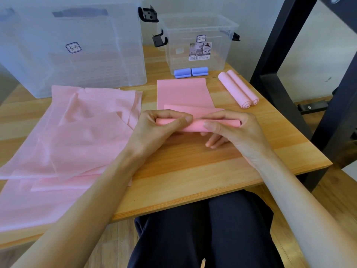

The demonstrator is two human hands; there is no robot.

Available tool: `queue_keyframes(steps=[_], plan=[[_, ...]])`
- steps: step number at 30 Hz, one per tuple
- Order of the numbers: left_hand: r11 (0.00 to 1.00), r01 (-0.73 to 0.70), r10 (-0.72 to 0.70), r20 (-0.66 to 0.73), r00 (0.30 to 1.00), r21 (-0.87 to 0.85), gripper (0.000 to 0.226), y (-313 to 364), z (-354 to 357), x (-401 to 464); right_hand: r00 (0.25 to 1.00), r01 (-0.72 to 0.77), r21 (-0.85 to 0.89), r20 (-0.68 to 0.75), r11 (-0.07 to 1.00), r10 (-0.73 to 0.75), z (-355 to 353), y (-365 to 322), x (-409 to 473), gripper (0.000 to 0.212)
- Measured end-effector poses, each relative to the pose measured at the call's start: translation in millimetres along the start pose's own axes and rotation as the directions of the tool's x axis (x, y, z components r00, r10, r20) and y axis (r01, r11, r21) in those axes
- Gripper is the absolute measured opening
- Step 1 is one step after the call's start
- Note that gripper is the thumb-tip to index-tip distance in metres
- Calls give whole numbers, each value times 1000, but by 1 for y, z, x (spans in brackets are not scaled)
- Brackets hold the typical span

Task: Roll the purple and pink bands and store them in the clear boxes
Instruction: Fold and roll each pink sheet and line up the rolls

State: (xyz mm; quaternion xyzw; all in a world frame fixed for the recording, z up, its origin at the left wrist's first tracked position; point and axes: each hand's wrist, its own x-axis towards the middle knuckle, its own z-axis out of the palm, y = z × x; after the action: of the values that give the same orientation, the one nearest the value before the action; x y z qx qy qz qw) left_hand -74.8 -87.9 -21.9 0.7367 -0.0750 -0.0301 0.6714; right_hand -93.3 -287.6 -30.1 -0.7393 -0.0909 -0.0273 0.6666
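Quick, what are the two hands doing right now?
Left hand: closed on the pink band, rolling it.
Right hand: closed on the same band.

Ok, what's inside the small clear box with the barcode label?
Nothing shows through the small clear box: no rolls inside. The two purple rolls lie on the table in front of it. Its label hides part of the inside.

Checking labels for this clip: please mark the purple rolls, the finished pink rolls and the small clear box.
purple rolls [191, 72]: head view, seam between the pair
pink rolls [238, 89]: head view, mid-length
small box [218, 55]: head view, front wall
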Motion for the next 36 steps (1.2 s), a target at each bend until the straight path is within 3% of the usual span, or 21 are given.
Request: queue_keyframes(steps=[4, 7, 12, 19, 27, 36], plan=[[993, 88, -87, 12, 996, -79, 15, 1, 1, 0, 1000, 29, -6, 0, 1000, -29, 0, 0, 0, 32], [999, 24, -24, 3, 1000, -39, 18, 1, 1, -1, 1000, 23, -14, -2, 1000, -23, -1, 1, -1, 22], [998, -51, 50, 36, 998, 21, 12, 2, 1, -3, 1000, -4, -21, -13, 1000, 4, -1, 2, 0, 27], [993, 83, -81, 19, 997, -88, 13, 1, 1, -1, 999, 49, 1, 8, 999, -49, 0, 1, -1, 29], [998, -56, 56, 29, 998, 10, 17, 1, 1, -2, 1000, 10, -12, -18, 1000, -10, 0, 2, 0, 23], [993, 83, -83, 5, 997, -79, 8, 1, 1, 0, 999, 31, 8, 7, 999, -31, 0, 2, 0, 28]])
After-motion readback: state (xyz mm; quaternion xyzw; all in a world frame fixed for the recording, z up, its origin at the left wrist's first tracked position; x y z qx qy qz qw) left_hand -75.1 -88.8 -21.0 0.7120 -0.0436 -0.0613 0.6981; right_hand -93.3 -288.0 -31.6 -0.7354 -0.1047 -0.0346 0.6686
